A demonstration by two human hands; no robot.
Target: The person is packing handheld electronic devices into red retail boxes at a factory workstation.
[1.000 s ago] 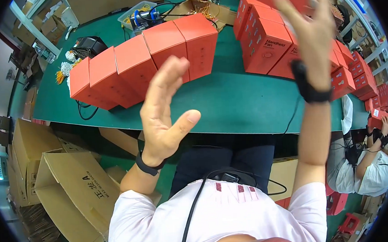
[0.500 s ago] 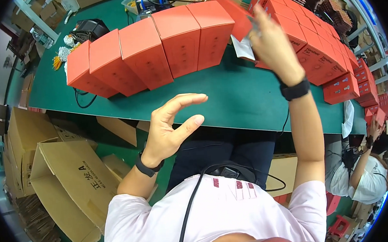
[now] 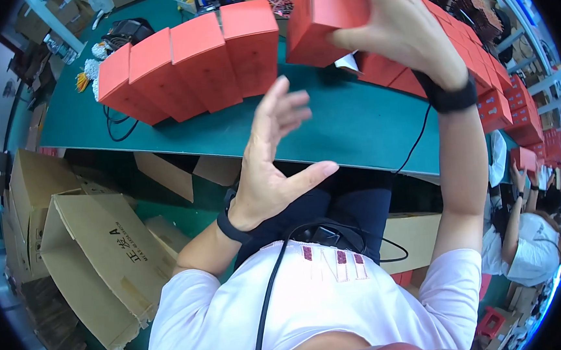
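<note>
aloft, right hand (image 3: 392, 27) grips red box (image 3: 321, 19); left hand (image 3: 278, 155) open

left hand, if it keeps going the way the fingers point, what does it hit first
Probably the red box held up by the right hand. The open left hand points up and slightly right toward it, above the green table. Depth is unclear, so it could pass beneath.

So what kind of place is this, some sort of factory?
Probably a packing line in a factory or warehouse. Rows of identical red boxes stand on a long green workbench, empty cardboard cartons sit on the floor, and the right hand holds one red box.
</note>
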